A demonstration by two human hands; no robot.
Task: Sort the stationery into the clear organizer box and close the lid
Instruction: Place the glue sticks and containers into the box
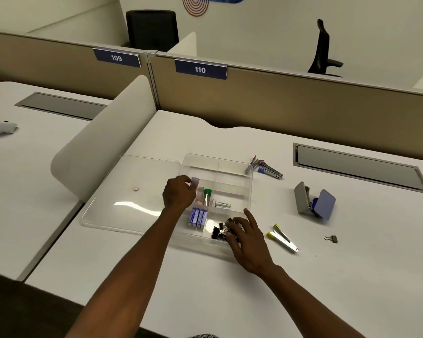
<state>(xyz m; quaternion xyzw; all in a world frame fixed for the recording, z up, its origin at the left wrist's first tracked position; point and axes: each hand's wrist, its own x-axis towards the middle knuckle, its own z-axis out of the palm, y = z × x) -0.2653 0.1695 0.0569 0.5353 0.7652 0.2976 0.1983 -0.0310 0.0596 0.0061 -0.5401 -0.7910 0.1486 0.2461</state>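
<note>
Sorting underway. Left hand [178, 194] pinches a small pale tube [195, 181] over the organizer box [248, 191]. Right hand [244, 236], fingers spread, rests on binder clips [220, 229]. Yellow-tipped staple removers [282, 237] lie just right of it, long axis slanting away.

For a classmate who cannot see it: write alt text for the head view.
Over a clear organizer box on a white desk, the left hand holds a small pale tube, and the right hand reaches among black binder clips. Staplers remain outside.
</note>
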